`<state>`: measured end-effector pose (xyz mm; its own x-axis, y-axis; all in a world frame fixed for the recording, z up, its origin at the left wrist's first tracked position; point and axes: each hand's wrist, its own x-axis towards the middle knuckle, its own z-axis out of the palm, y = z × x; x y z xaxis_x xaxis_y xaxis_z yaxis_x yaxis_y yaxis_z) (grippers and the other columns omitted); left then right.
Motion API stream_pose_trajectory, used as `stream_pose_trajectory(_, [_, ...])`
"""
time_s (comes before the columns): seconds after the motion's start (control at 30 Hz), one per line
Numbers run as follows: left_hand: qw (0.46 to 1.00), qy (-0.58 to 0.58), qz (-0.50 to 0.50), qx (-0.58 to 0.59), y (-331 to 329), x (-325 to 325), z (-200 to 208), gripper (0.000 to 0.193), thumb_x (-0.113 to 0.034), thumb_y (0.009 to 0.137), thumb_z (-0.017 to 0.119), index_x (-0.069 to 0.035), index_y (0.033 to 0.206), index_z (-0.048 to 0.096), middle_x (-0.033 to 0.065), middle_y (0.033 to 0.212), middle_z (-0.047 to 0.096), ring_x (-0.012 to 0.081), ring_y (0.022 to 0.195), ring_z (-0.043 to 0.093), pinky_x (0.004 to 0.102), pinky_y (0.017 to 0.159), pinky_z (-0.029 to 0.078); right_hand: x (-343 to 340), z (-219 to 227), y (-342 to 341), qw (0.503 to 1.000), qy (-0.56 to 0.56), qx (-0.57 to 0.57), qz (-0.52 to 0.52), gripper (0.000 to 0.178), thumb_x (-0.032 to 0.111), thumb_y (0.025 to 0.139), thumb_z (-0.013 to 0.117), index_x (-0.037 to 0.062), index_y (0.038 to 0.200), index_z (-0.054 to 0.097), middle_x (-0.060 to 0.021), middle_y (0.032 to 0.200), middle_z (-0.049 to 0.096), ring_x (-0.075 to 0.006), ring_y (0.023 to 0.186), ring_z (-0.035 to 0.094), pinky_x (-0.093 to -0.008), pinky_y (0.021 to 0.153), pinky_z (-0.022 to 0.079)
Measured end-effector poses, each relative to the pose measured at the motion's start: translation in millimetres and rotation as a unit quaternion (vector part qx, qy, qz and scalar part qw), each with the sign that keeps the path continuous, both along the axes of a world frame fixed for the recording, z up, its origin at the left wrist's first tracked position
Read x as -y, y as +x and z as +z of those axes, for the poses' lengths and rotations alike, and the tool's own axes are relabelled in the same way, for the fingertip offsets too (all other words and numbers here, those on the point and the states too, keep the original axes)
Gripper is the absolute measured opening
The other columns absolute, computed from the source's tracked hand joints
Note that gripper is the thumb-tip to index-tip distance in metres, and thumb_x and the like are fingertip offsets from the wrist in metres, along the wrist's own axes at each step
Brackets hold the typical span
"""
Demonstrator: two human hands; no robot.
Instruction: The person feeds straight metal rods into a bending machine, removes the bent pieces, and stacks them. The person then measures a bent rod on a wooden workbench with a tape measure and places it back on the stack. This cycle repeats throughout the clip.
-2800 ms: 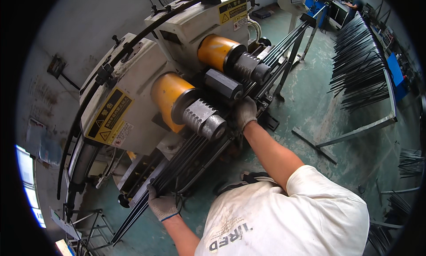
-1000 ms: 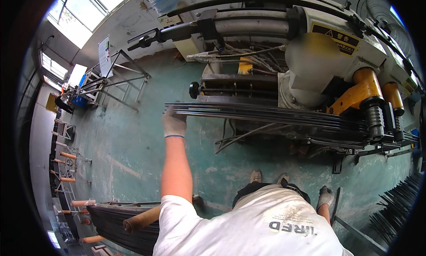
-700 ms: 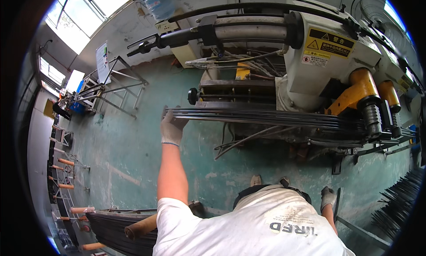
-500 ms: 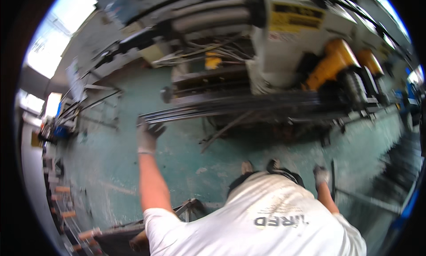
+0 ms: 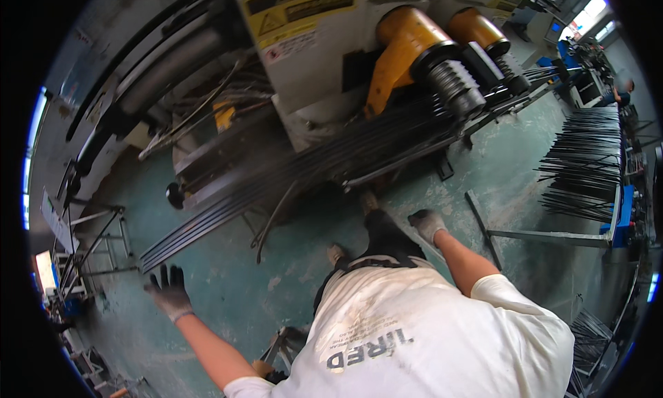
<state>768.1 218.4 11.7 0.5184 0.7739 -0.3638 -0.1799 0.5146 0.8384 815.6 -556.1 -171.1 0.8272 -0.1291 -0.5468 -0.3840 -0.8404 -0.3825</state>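
Note:
Several long dark metal bars point(image 5: 190, 234) lie side by side along the machine, their ends jutting out at the left. My left hand point(image 5: 170, 293), in a grey work glove with dark fingers, is just beside those ends. Its fingers are spread and nothing is in them; a slight gap seems to separate them from the bars. My right hand point(image 5: 428, 224), gloved too, hangs in front of me over the floor with its fingers curled in. It appears to hold nothing and is apart from the bars.
A pale machine point(image 5: 297, 60) with orange motor housings point(image 5: 407, 39) and springs stands ahead. At the right, a rack point(image 5: 552, 236) carries many thin dark rods point(image 5: 583, 160). A metal stand point(image 5: 103, 239) is at the far left. A person point(image 5: 619, 93) is in the right background.
My view has turned to the right, bringing the rod rack into clearer sight. My left hand has come off the bar ends with fingers spread. My right hand has moved forward.

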Motion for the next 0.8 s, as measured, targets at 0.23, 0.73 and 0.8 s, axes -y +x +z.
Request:
stream_pose_trajectory(0.23, [0.959,-0.178,-0.216,0.043,-45.9,76.6,-178.3,0.071,-0.072,0.114,0.056,-0.013,0.152,0.059,0.0166,0.156,0.064,0.043,0.14,0.061,0.0629,0.122,0.049,69.6,-26.6,35.7,0.991,-0.009,-0.133,0.018,0.057,0.052,0.105,0.065,0.0043,0.129,0.085,-0.0251,0.142,0.077,-0.044,0.138,0.07,-0.0484,0.116,0.056])
stream_pose_trajectory(0.73, [0.896,0.004,-0.432,-0.097,104.9,352.6,-157.2,0.031,-0.037,0.116,0.06,-0.014,0.136,0.064,0.014,0.127,0.073,0.0365,0.11,0.07,0.0513,0.096,0.058,147.2,-12.8,71.4,0.978,0.101,-0.088,-0.162,0.052,0.046,0.1,0.076,0.0026,0.127,0.086,-0.0277,0.126,0.083,-0.0438,0.123,0.079,-0.0495,0.108,0.06])
stream_pose_trajectory(0.8, [0.888,-0.077,-0.452,-0.047,97.5,321.8,-197.3,0.03,-0.038,0.116,0.063,-0.014,0.133,0.066,0.0135,0.121,0.073,0.0362,0.105,0.071,0.0506,0.092,0.059,148.9,-9.2,55.3,0.978,0.081,-0.071,-0.177,0.052,0.047,0.1,0.077,0.0033,0.127,0.086,-0.0274,0.127,0.083,-0.0434,0.124,0.078,-0.0491,0.11,0.059])
